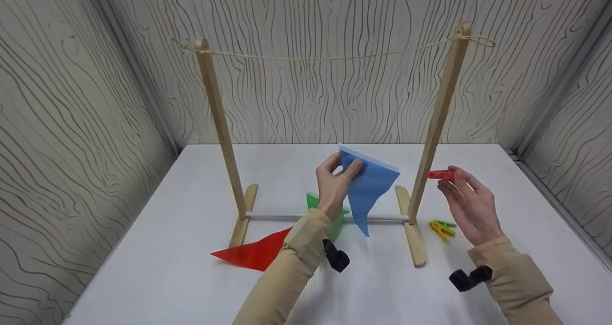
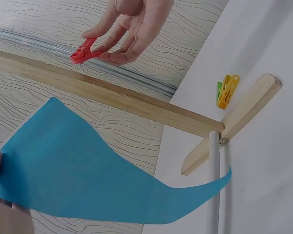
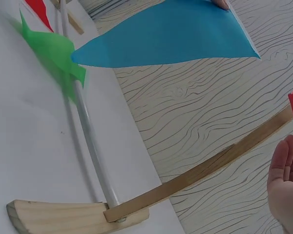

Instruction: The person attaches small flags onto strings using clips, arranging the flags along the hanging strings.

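Between thumb and fingers, my left hand (image 1: 333, 179) pinches a blue triangular pennant (image 1: 370, 186) near its top left corner. The pennant has a pale strip along its top edge, and its tip hangs down in front of the white crossbar (image 1: 382, 218). My right hand (image 1: 471, 203) pinches a red clothespin (image 1: 441, 175) by one end, beside the right wooden post (image 1: 437, 124). In the left wrist view the red clothespin (image 2: 84, 52) points away from the fingertips. Above both hands a thin cord (image 1: 306, 58) runs between the tops of two posts, with nothing hanging on it.
On the table (image 1: 158, 267) lie a red pennant (image 1: 253, 251), partly behind my left sleeve, and a green pennant (image 3: 51, 48) at the crossbar. A yellow clothespin (image 1: 440, 230) and a green clothespin (image 1: 447, 224) lie right of the stand's right foot (image 1: 412, 229). The left post (image 1: 220, 124) stands opposite.
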Tool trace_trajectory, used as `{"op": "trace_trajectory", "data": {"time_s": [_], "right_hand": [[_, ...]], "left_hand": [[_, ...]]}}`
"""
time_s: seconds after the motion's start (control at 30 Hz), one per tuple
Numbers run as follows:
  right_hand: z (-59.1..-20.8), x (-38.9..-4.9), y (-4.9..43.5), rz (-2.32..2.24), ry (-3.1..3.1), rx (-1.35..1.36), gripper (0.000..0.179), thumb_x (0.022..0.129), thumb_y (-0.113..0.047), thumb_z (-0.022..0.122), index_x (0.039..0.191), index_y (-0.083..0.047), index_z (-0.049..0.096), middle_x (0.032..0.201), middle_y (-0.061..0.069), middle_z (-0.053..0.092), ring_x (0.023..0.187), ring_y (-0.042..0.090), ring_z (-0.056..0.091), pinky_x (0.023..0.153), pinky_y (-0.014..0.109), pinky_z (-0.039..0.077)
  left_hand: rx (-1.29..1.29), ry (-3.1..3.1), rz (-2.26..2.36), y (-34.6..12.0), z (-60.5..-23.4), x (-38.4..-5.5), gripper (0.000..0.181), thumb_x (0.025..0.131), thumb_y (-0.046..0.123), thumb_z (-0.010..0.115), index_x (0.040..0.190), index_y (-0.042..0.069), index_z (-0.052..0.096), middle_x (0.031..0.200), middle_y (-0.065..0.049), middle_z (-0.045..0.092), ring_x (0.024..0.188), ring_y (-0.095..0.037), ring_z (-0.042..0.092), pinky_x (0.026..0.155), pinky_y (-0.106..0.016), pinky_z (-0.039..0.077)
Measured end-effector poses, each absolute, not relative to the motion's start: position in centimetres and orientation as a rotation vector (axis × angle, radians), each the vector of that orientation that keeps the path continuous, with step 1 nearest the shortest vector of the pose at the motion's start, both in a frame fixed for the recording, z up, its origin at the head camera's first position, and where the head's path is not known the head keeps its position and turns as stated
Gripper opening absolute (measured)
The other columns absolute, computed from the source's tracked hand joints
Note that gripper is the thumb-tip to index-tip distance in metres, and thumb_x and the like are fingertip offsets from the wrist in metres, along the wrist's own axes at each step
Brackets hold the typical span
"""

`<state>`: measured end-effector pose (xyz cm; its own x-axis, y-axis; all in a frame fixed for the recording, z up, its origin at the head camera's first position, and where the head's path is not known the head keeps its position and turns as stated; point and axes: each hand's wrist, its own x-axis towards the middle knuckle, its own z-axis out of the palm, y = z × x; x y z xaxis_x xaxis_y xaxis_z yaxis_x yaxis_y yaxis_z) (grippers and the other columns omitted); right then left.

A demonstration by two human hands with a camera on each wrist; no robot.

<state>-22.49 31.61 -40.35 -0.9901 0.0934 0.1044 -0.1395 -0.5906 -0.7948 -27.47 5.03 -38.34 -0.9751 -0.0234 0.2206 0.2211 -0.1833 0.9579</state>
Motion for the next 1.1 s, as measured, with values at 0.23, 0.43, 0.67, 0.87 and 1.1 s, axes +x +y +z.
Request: {"op": "trace_trajectory", "data": {"time_s": [0.23,0.43,0.67,0.87,1.1], "right_hand": [[-38.0,-22.9,30.7,2.673,-1.204,0.25,0.023,0.101,-0.007,0.054,0.121,-0.001,0.063,0.127,0.005,0.053,0.109,0.015,0.065,0.1,0.021,0.053],[-36.4,-23.3,30.3,2.617,-1.168,0.347,0.023,0.101,-0.006,0.055,0.121,0.003,0.062,0.118,0.008,0.06,0.106,0.017,0.067,0.101,0.022,0.053],[-34.4,-23.8,29.8,2.538,-1.173,0.396,0.022,0.1,-0.003,0.055,0.12,0.005,0.062,0.114,0.011,0.062,0.103,0.019,0.07,0.099,0.024,0.054],[-32.8,-24.5,29.3,2.469,-1.16,0.46,0.02,0.1,-0.001,0.054,0.114,0.007,0.066,0.109,0.014,0.066,0.1,0.021,0.072,0.098,0.025,0.055],[-31.0,-24.9,28.7,2.386,-1.208,0.496,0.019,0.099,-0.001,0.056,0.114,0.006,0.064,0.109,0.014,0.065,0.1,0.021,0.073,0.098,0.026,0.054]], "left_hand": [[-0.255,-1.889,-2.269,4.7,-37.1,-27.7,0.025,0.096,0.02,0.07,0.114,0.003,0.071,0.108,-0.011,0.071,0.1,-0.015,0.068,0.094,-0.034,0.059],[-0.272,-1.877,-2.307,4.4,-35.8,-27.7,0.029,0.096,0.02,0.07,0.117,0.0,0.069,0.114,-0.017,0.074,0.104,-0.024,0.074,0.094,-0.035,0.059],[-0.3,-1.883,-2.313,4.1,-34.2,-27.7,0.032,0.096,0.019,0.07,0.121,-0.001,0.068,0.113,-0.018,0.075,0.107,-0.026,0.074,0.097,-0.035,0.058],[-0.332,-1.884,-2.324,3.9,-33.0,-27.6,0.032,0.096,0.018,0.069,0.124,0.002,0.068,0.115,-0.017,0.075,0.109,-0.024,0.073,0.099,-0.034,0.057],[-0.356,-1.886,-2.347,3.9,-31.8,-27.8,0.034,0.096,0.02,0.069,0.125,0.003,0.066,0.121,-0.016,0.073,0.113,-0.025,0.072,0.1,-0.035,0.057]]}}
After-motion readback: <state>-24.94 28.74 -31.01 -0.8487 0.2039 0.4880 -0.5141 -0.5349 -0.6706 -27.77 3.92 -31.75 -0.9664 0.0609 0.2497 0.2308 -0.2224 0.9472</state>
